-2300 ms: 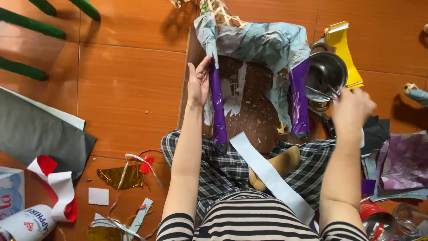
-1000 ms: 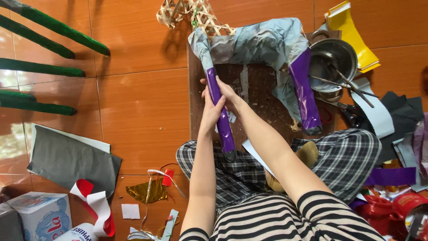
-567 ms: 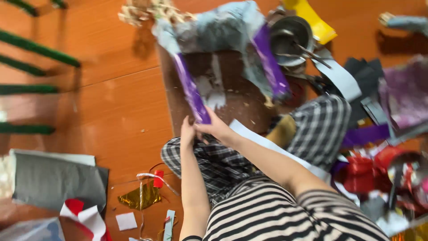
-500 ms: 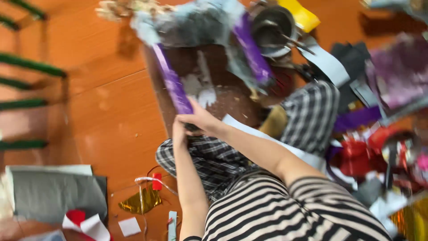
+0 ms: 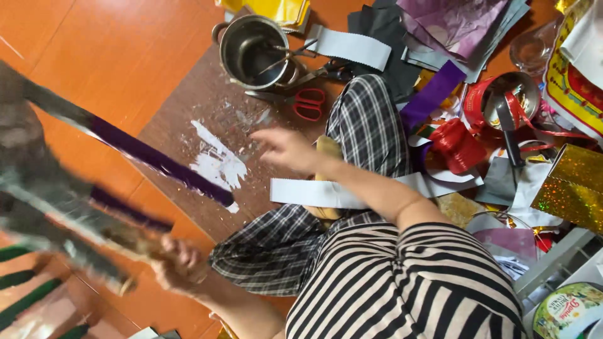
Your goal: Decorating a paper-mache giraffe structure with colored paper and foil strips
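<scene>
Left hand [image 5: 179, 263] gripping blurry paper craft [image 5: 69, 194]. Right hand [image 5: 286, 147] spread, empty. Could tear; wet glue patch [image 5: 217, 164] close beside fingers.

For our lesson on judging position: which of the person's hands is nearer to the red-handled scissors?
Right. The right hand hovers open just below-left of the red-handled scissors on the brown board; the left hand is far off, gripping the paper-covered frame.

A steel pot [image 5: 254, 51] stands on the brown board [image 5: 182, 125], red-handled scissors [image 5: 301, 103] just beside it. Purple and grey paper sheets [image 5: 452, 25], red ribbon [image 5: 455, 144] and gold glitter card [image 5: 571, 185] clutter the orange floor [image 5: 125, 44] nearby.
</scene>
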